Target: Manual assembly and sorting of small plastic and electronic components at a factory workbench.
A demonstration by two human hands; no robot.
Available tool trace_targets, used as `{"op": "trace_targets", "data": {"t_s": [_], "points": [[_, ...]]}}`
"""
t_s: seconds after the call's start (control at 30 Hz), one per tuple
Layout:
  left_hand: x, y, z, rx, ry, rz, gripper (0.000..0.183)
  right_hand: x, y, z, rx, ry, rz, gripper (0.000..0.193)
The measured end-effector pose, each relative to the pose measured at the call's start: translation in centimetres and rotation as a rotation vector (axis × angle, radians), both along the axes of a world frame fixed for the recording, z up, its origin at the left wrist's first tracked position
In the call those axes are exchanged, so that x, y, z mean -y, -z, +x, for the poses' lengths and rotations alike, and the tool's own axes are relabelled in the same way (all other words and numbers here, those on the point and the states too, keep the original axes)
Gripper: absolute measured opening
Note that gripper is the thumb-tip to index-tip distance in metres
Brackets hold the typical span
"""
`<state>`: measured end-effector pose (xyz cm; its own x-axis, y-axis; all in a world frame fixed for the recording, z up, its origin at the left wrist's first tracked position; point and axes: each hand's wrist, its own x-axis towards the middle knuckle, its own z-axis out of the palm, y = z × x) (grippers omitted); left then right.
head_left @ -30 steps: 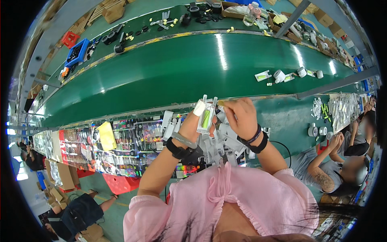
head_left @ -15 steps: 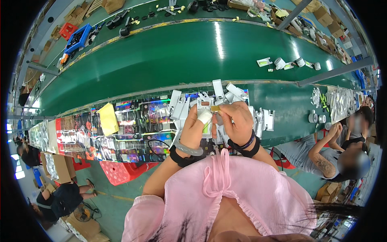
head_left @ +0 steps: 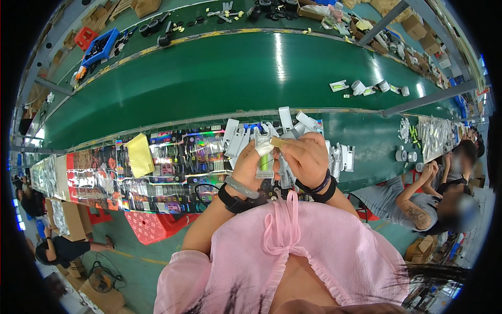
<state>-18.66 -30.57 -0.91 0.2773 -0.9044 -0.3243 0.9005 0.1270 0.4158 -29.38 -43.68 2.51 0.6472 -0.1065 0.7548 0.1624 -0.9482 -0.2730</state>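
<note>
My left hand [head_left: 248, 168] grips a white plastic housing [head_left: 260, 137] with a yellow-green cylindrical cell [head_left: 266, 161] lying in it. White wrapping covers the left thumb, which presses on the upper part of the housing. Between the thumb and fingers of my right hand [head_left: 307, 158] is a small flat tan piece [head_left: 277, 142], held against the housing's upper end beside the left thumb. Just beyond and beside both hands lie several loose white plastic housings [head_left: 238, 140], some heaped together. The fingers hide the contact point.
A yellow paper [head_left: 139, 155] rests on the glossy printed sheets [head_left: 172, 172] at left. Beyond runs a green conveyor belt [head_left: 198, 78] carrying white parts at right. A coworker [head_left: 418, 201] sits at right near white cylinders [head_left: 401, 155]. A red stool [head_left: 151, 225] stands below the table.
The tan piece has tilted and shifted slightly left, toward the left thumb. More of the yellow-green cell shows below the thumb. Both hands keep their holds.
</note>
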Motion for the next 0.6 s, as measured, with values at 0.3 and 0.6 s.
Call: {"op": "trace_targets", "data": {"t_s": [0.3, 0.6], "points": [[-1.1, -0.8, -0.8, 0.364, -0.028, -0.009, 0.039, -0.4, -0.5, 0.8, 0.021, 0.058, 0.159, 0.02], [-1.1, -0.4, -0.6, 0.134, -0.023, 0.043, 0.035, -0.9, -0.1, 0.4, -0.02, 0.016, 0.241, 0.021]]}}
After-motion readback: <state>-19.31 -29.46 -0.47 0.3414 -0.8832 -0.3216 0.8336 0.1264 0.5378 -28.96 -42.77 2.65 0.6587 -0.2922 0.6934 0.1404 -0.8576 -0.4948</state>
